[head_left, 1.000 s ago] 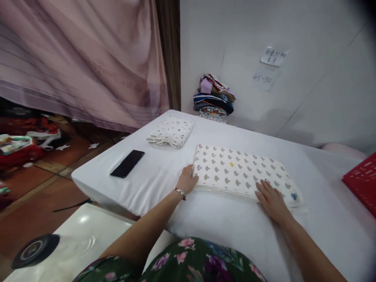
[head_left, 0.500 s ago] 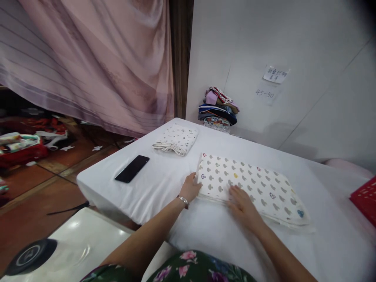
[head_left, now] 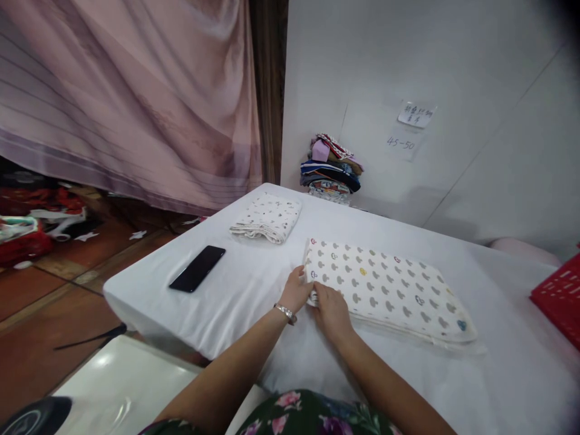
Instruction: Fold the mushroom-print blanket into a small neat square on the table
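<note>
A folded white cloth with grey mushroom prints (head_left: 389, 290) lies flat on the white-covered table (head_left: 254, 284). My left hand (head_left: 295, 290), with a bracelet on its wrist, rests against the cloth's near left corner, fingers curled on the edge. My right hand (head_left: 330, 305) lies right beside it at the same corner, fingers bent onto the cloth's edge. Both hands touch the cloth; whether they pinch it is hard to see.
A second folded patterned cloth (head_left: 267, 217) lies further back. A black phone (head_left: 197, 268) lies to the left near the table edge. A pile of folded clothes (head_left: 330, 166) sits by the wall. A red basket (head_left: 559, 296) stands at the right. Pink curtain at left.
My right hand has slid along the cloth's near edge from the right end to the left corner, meeting my left hand, which stayed in place.
</note>
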### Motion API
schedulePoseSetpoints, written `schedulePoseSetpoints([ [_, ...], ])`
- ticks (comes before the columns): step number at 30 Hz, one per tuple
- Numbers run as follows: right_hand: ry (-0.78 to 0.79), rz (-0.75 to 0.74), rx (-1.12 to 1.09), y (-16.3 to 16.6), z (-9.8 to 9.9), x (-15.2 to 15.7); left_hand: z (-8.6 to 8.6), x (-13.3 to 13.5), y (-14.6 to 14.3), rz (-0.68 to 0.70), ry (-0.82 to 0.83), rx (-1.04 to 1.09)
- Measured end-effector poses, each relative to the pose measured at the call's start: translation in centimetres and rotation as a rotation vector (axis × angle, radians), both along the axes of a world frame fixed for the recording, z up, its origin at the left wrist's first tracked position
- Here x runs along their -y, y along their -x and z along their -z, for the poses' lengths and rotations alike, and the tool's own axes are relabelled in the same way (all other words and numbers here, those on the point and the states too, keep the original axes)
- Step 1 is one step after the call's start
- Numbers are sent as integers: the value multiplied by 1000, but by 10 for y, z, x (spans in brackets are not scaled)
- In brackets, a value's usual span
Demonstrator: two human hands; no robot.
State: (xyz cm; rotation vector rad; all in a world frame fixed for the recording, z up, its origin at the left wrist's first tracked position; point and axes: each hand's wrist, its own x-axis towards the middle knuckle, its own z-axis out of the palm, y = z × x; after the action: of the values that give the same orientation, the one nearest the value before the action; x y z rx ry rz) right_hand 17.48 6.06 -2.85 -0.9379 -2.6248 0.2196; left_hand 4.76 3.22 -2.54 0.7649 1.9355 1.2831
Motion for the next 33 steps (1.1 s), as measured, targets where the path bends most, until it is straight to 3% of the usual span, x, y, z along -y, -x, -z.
schedulePoseSetpoints([
  [5,57,-24,-35,-5,-4,5,-5,4,18,93,55,13],
  [13,99,-99,-120,-18,-15,31,-14,-18,57,61,158,94],
  [21,55,-161,-149,-28,-19,54,-15,-60,70,247,268,-325],
  [27,46,-158,-172,-29,-24,59,-24,-68,74,349,332,-489],
  [30,65,-160,-187,-30,-26,62,-29,-67,75,330,336,-547],
  [33,118,-142,-227,-33,-33,65,-35,-64,76,317,313,-448],
])
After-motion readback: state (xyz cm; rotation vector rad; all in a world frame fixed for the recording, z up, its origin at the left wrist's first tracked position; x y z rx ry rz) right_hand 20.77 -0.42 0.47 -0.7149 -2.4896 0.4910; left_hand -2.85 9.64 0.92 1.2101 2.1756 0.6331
